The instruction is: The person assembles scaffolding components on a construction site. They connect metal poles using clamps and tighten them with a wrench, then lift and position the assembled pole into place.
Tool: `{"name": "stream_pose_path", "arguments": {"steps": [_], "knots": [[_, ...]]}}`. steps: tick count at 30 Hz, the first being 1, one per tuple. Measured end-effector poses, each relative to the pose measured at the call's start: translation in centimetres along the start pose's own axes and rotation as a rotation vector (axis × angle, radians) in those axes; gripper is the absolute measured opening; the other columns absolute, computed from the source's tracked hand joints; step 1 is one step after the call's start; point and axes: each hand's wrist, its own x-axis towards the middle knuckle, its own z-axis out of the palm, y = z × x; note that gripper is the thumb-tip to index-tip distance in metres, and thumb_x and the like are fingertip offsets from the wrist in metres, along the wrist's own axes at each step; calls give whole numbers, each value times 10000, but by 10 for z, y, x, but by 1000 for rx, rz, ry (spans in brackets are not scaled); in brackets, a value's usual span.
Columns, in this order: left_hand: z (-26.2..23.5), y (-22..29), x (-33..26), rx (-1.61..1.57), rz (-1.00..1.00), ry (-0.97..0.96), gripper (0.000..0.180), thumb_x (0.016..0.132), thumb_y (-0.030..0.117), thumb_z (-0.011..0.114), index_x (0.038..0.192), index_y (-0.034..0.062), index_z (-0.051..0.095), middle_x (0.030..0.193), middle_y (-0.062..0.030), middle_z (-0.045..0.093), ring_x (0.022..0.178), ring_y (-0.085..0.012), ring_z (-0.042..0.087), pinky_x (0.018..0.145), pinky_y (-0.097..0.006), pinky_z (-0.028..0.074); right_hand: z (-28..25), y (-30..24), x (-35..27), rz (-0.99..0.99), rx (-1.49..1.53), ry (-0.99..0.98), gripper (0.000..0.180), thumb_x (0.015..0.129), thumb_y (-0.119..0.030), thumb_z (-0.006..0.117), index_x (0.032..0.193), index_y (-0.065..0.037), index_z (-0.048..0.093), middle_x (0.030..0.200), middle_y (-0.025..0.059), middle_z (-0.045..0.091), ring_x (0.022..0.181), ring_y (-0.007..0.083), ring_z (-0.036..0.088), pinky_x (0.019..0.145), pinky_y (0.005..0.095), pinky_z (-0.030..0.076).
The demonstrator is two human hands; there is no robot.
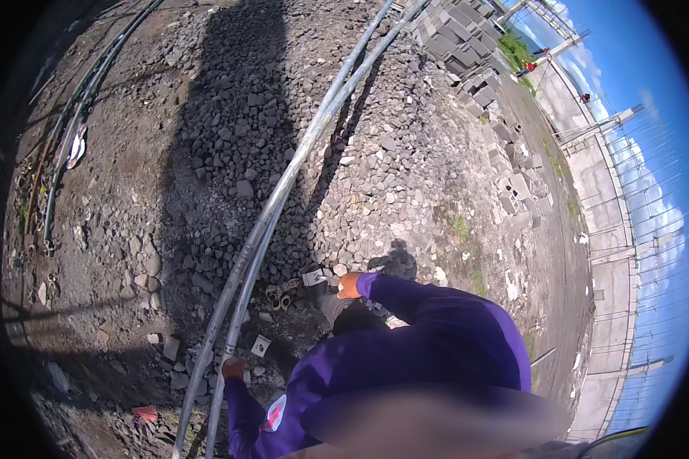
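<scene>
Two long grey metal pipes (298,157) slant across the view from the lower left to the top, lying close together over the gravel. My left hand (233,369), below a purple sleeve, is closed around the right-hand pipe near its lower end. My right hand (350,285) is held by my grey trouser leg (333,306), apart from the pipes. Its fingers are curled, and what they hold, if anything, is too small to make out. A flat whitish piece (313,277) shows just left of that hand. Footwear (281,297) shows between the pipes and my leg.
Loose gravel (245,130) spreads under the pipes. Grey hollow blocks (463,34) are stacked at the upper right, with more strewn below them (517,191). Thin rods (73,126) lie on the dirt at far left. People (527,69) stand by a concrete wall (601,176).
</scene>
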Motion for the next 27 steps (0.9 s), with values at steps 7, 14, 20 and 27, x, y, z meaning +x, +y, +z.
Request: {"name": "stream_pose_path", "arguments": {"steps": [7, 14, 20, 27], "knots": [[-25, 108, 15, -830, -216, -72, 473, 840, 314, 769, 1179, -5, 680, 922, -74, 692, 738, -113, 636, 564, -269, 473, -2, 6, -14, -45, 68, -44, 688, 898, -331, 685, 1538, -211, 461, 1504, 184, 525, 1375, 371, 509, 1125, 462, 412], [60, 224, -63, -1229, -428, -394, 720, 945, 679, 579, 1361, 92, 566, 1293, -62, 631, 1101, -225, 631, 982, -409, 448, 63, -117, 27, -228, 424, 45, 547, 900, -186, 659, 1376, -31, 437, 1095, 240, 670, 982, 380, 690, 873, 461, 521], [106, 195, -47, -1755, -634, 157, 418, 1020, 475, 573, 971, 67, 651, 1016, -138, 712, 1110, -273, 636, 978, -514, 492, 124, -126, 69, -574, 507, -419, 469, 946, -397, 639, 1260, -48, 623, 1188, 187, 622, 1139, 350, 623, 983, 438, 478], [146, 133, -91, -1721, -944, 95, 476, 1009, 456, 608, 669, 150, 475, 880, -118, 720, 984, -323, 687, 885, -464, 512, 164, -9, 286, -79, 232, -159, 371, 936, -345, 651, 1206, -91, 661, 1144, 199, 711, 1112, 392, 666, 961, 460, 513]]}}
